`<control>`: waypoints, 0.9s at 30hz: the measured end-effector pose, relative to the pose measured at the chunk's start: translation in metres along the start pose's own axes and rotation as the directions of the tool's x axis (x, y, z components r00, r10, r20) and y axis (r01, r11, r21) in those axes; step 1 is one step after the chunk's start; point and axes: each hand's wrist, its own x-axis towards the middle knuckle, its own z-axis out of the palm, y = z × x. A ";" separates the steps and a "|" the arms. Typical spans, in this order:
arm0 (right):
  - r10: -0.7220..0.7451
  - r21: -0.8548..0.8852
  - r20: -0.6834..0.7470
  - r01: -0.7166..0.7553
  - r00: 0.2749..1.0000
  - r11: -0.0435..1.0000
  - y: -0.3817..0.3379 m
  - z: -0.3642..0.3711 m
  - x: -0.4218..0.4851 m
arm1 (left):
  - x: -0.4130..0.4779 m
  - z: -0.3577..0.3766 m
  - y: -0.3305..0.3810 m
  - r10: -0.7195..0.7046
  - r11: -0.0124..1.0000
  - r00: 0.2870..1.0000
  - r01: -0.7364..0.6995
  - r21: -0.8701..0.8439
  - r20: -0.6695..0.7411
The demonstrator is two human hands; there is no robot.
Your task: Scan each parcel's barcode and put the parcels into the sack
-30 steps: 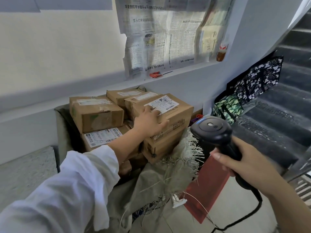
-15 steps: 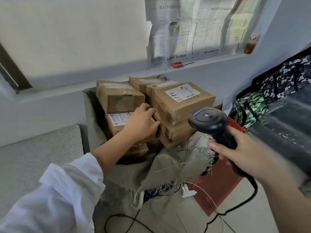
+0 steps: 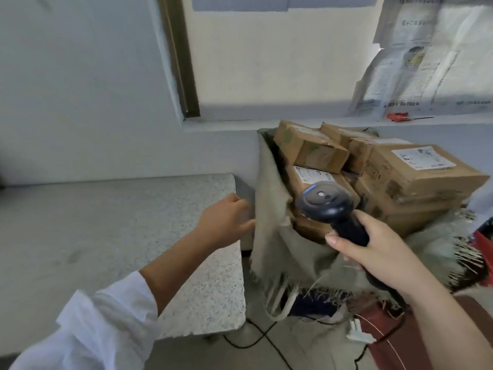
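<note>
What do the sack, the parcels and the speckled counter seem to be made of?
Sack: coarse woven fabric, likely burlap; matte, with frayed edges.
Parcels: brown cardboard, matte and creased, with paper labels.
Counter: speckled grey stone or terrazzo, perhaps imitation; smooth.

Brown cardboard parcels (image 3: 320,153) sat stacked in the open mouth of the sack (image 3: 269,198), several with white labels face up. The largest parcel (image 3: 424,172) lay on top at the right. The sack was coarse tan burlap with a frayed rim, its left edge standing up. The black scanner (image 3: 326,200) was gripped in the right hand (image 3: 384,252), head in front of the parcels.
</note>
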 end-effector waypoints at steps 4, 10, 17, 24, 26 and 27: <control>-0.043 0.020 0.081 0.042 0.996 0.999 -0.044 0.064 -0.005 | -0.059 -0.019 -0.068 -0.099 0.995 0.995 0.100 0.017 -0.027; -0.135 0.049 0.215 0.127 0.967 0.991 -0.102 0.156 -0.018 | -0.148 -0.043 -0.164 -0.237 0.971 0.970 0.238 0.026 -0.056; -0.197 0.074 0.338 0.183 0.920 0.980 -0.170 0.248 -0.018 | -0.250 -0.059 -0.261 -0.435 0.900 0.897 0.436 -0.008 -0.072; -0.295 0.086 0.472 0.290 0.831 0.953 -0.233 0.324 0.001 | -0.321 -0.067 -0.336 -0.631 0.776 0.767 0.623 -0.099 -0.117; -0.317 0.091 0.508 0.316 0.801 0.944 -0.247 0.345 0.012 | -0.327 -0.068 -0.356 -0.664 0.748 0.739 0.653 -0.120 -0.119; -0.327 0.097 0.524 0.326 0.787 0.940 -0.254 0.355 0.019 | -0.328 -0.070 -0.367 -0.675 0.738 0.729 0.663 -0.125 -0.119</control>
